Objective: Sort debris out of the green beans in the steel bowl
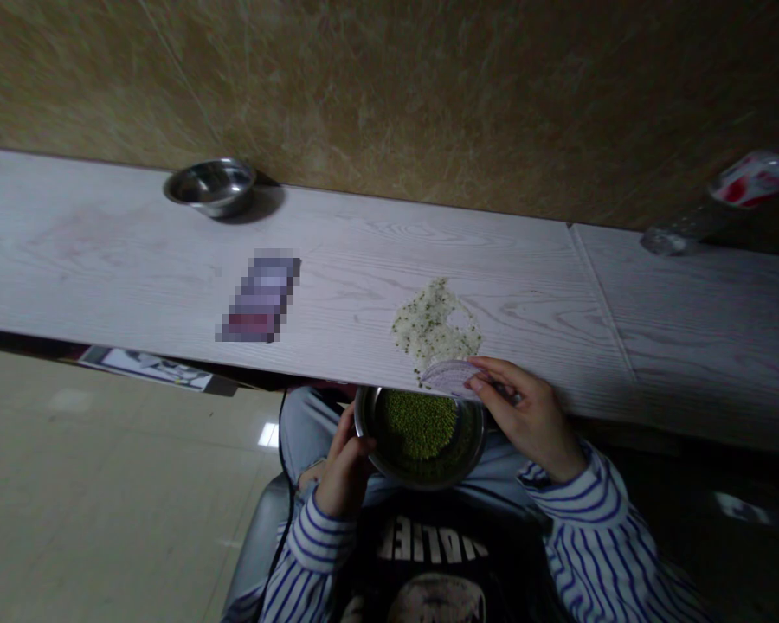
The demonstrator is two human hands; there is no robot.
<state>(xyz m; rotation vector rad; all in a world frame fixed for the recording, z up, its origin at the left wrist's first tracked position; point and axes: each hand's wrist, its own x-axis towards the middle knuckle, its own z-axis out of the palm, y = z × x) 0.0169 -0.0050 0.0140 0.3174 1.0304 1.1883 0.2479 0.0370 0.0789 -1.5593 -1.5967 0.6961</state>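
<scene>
My left hand (349, 463) grips the left rim of a steel bowl (471, 467), which sits over my lap just below the table edge. Green mung beans (421, 422) lie inside the bowl. In my right hand (525, 407) is a thin, pale purple, rounded piece (451, 375), pinched between thumb and fingers; its exact kind is unclear. That piece rests at the table's front edge, above the bowl. Just behind it, a spread pile of white grains mixed with green beans (432, 324) lies on the table.
The long whitish wood-grain table (337, 285) runs along a brown marbled wall. A second steel bowl (211, 188) stands at the back left. Nearer lies a blurred-out flat phone-like object (263, 298). A clear plastic bottle with a red label (720, 203) lies at the right.
</scene>
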